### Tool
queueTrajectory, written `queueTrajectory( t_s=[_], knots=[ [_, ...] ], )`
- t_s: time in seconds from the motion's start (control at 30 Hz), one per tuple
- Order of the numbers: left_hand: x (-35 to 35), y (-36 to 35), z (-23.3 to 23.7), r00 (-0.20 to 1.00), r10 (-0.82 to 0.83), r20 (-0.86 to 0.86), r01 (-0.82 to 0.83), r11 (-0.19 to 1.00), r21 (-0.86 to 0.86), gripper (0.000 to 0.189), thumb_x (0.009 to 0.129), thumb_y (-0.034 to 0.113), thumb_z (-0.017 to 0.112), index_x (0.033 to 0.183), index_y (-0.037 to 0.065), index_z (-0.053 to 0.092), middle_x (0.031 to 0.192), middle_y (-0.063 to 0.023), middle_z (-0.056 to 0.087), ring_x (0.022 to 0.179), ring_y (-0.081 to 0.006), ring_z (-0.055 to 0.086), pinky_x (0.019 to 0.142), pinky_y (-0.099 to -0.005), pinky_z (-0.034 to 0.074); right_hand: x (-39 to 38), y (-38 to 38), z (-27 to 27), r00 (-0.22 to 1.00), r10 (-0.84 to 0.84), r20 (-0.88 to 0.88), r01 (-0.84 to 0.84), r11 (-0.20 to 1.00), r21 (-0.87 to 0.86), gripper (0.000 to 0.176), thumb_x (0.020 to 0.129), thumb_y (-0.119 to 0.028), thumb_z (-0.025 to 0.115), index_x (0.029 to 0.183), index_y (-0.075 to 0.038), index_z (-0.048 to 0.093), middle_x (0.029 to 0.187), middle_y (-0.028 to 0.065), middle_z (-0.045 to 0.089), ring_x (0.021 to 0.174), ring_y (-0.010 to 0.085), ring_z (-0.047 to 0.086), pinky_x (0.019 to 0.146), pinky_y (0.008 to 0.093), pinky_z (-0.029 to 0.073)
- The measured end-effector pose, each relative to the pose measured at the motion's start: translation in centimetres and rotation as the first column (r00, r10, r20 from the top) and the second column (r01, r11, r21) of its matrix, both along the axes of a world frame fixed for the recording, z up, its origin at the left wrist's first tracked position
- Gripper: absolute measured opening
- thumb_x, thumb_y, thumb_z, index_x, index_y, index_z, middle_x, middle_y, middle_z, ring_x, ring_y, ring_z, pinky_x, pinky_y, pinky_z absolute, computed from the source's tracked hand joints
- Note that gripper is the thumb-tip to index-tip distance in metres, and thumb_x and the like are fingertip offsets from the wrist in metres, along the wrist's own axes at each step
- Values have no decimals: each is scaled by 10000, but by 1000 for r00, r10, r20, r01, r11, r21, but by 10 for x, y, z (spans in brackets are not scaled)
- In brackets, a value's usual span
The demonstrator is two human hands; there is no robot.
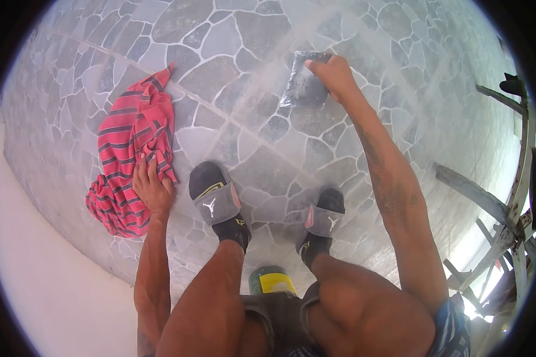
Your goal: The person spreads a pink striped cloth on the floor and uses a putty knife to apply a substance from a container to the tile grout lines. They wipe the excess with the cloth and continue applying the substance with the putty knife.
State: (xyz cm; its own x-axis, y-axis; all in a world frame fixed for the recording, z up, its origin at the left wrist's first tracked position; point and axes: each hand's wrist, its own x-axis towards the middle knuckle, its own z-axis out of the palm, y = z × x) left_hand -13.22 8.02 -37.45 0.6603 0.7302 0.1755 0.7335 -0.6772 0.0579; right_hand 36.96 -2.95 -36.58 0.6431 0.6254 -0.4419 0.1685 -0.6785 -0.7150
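Observation:
My right hand (333, 75) pinches the top right corner of a dark, shiny plastic packet (305, 86), thumb on its upper face, above the stone-patterned floor (268, 128). On the left, my left hand (153, 183) rests on a crumpled red cloth with dark stripes (125, 149), its fingers spread slightly over the fabric. The cloth lies on the floor beside my left foot. Whether the packet touches the floor cannot be made out.
My feet in grey slides (217, 204) stand apart on the floor. Between my legs is a green container (274, 282) with a yellow label. A pale wall (47, 262) curves along the lower left. Weathered wooden pieces (473, 193) stick out at the right.

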Motion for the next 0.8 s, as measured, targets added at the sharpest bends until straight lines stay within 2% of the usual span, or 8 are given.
queueTrajectory(
  t_s=[0.1,0.2,0.3,0.43,0.53,0.67,0.73,0.8],
  knots=[
    [-3,-4,0,1000,3,-1,-3,1000,0,550,819,186,540,1367,143,522,1467,-107,488,1288,-375,459,1073,-500,327,-7,-4,0,989,-118,-88,123,991,58,380,831,-289,701,855,85,637,769,117,656,735,221,658,637,407,498],
    [0,0,1,1000,-7,-9,7,1000,13,555,829,176,516,1382,126,515,1459,-113,497,1287,-376,468,1067,-497,341,10,-7,18,913,-278,-300,310,949,62,251,855,-118,699,970,92,624,824,71,617,683,156,598,602,322,507],
    [-1,-2,3,1000,-11,-22,12,1000,12,559,833,175,510,1389,113,511,1453,-118,503,1287,-376,473,1064,-497,347,32,-8,10,923,-201,-327,230,972,50,266,860,-92,690,991,127,619,874,121,652,744,187,655,663,333,545],
    [2,0,3,1000,-15,-20,16,1000,16,557,834,181,515,1387,113,512,1451,-123,503,1287,-376,473,1064,-501,348,45,26,7,990,-66,-124,62,998,-33,259,849,-96,703,945,133,627,875,136,651,736,192,647,662,340,533],
    [1,0,2,1000,-13,-11,14,1000,18,551,840,188,511,1386,114,513,1447,-124,507,1287,-377,473,1065,-501,346,41,6,5,987,-119,-103,128,989,78,240,841,-104,712,896,113,625,831,107,630,718,188,628,657,349,522],
    [0,-2,4,1000,-11,-18,11,1000,-4,535,847,192,511,1376,112,524,1449,-124,505,1289,-377,472,1065,-499,346,52,8,-10,977,-156,-142,159,987,12,267,836,-100,710,941,133,632,863,119,648,751,195,640,672,346,522],
    [1,1,3,1000,-12,-10,12,1000,5,530,849,193,511,1372,110,529,1450,-125,504,1290,-376,471,1066,-496,345,56,14,-8,982,-123,-146,126,992,11,274,838,-93,706,962,140,634,877,124,654,758,197,643,677,345,524],
    [0,2,3,1000,-13,-15,14,1000,9,531,849,191,509,1372,108,530,1449,-125,505,1289,-378,472,1066,-494,345,50,7,-6,973,-155,-168,169,983,69,272,840,-92,703,955,143,631,875,126,653,755,199,644,668,346,522]
  ],
)
